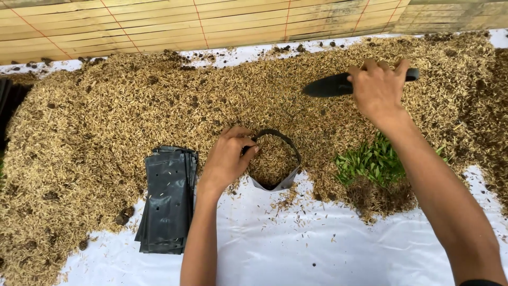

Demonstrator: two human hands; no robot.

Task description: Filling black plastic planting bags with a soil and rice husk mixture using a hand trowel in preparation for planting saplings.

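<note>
Husk [159, 95] lies heaped across a white sheet [296, 249], a wide tan spread of dry chaff mixed with darker crumbs, and the person works at its near edge. The left hand [225, 159] pinches the rim of a small black bag [275, 159], fingers closed on the plastic so that the mouth stands open and round; the bag sits upright at the border of the heap and sheet, and it looks filled with husk nearly to the top. The right hand [378, 90] is wrapped around the handle of a dark scoop [338, 85], held level above the heap, well apart from the bag and up to its right, its blade pointing left. The step in hand appears to be the filling of the bag, caught with the scoop over the pile. A further scoopful would call for a steady tilt over the narrow mouth while the left hand keeps the rim wide, since loose husk spills easily. Just left of the left wrist lies a flat stack of black bags [166, 201], rectangular, glossy, with small punched holes, partly on the husk and partly on the sheet. A clump of green seedlings [370, 161] sits on the heap beneath the right forearm. Bamboo slats [211, 24] run along the far side.
</note>
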